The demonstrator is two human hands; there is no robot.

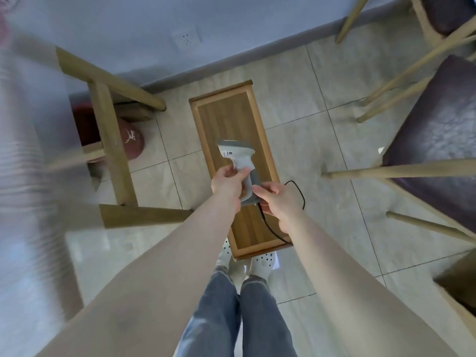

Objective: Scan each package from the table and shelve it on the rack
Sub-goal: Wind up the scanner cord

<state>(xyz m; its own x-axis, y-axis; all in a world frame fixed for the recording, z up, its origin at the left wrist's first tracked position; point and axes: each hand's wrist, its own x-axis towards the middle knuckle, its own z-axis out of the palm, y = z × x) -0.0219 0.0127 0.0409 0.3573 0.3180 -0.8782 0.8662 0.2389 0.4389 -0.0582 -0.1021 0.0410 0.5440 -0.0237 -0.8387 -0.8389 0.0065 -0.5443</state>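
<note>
A white and grey handheld barcode scanner (238, 155) is held above a low wooden table (226, 117) in the middle of the view. My left hand (226, 182) grips its handle from the left. My right hand (277, 199) pinches the base of the handle, where a black cable (300, 193) comes out and loops over the table's right edge. No package shows in this view.
A wooden stool frame (110, 140) stands to the left, with a reddish ball (132, 140) under it. Chairs with dark seats (435, 140) stand to the right. The floor is tiled. The left edge of the view is blurred.
</note>
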